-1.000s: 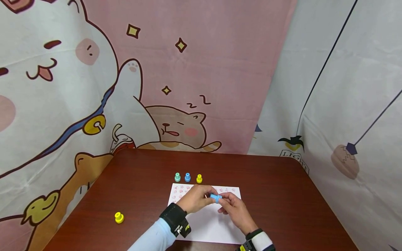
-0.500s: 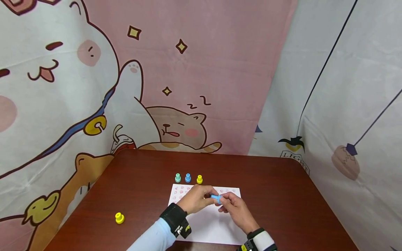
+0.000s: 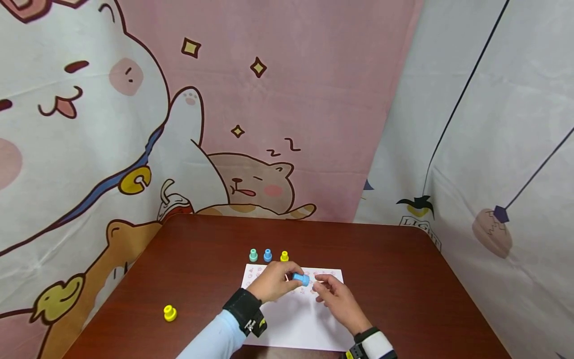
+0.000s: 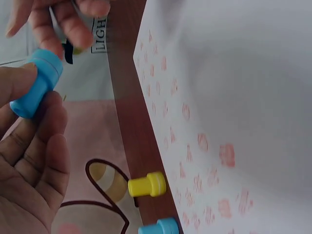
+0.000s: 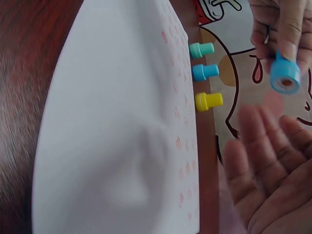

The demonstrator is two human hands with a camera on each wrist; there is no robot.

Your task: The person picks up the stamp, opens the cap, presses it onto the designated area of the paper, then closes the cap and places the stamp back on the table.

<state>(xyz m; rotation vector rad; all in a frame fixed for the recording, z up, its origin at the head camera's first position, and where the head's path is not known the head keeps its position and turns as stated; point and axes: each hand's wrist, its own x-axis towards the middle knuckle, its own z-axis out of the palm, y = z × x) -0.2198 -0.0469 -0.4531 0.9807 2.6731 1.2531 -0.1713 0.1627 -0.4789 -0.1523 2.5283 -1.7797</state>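
A small blue stamp [image 3: 301, 279] is pinched between the thumb and fingers of my left hand [image 3: 273, 284], above the far part of a white sheet of paper [image 3: 300, 324]. In the right wrist view, the end of the stamp [image 5: 285, 80] shows a reddish-brown face. My right hand [image 3: 338, 301] hovers just to the right, apart from the stamp, its fingers loosely bent and holding nothing. Rows of small red prints [image 4: 202, 141] cover the paper's far strip; its near part is white.
Behind the paper stand a green stamp [image 3: 253, 255], another blue stamp [image 3: 267, 255] and a yellow stamp [image 3: 284, 256] in a row. A second yellow stamp [image 3: 170, 313] stands at the left on the brown table [image 3: 381, 259]. A cartoon-printed cloth [image 3: 314, 99] hangs behind.
The fingers of my right hand have come off the blue stamp's end. My left hand has shifted slightly left with the stamp, so a gap separates the hands.
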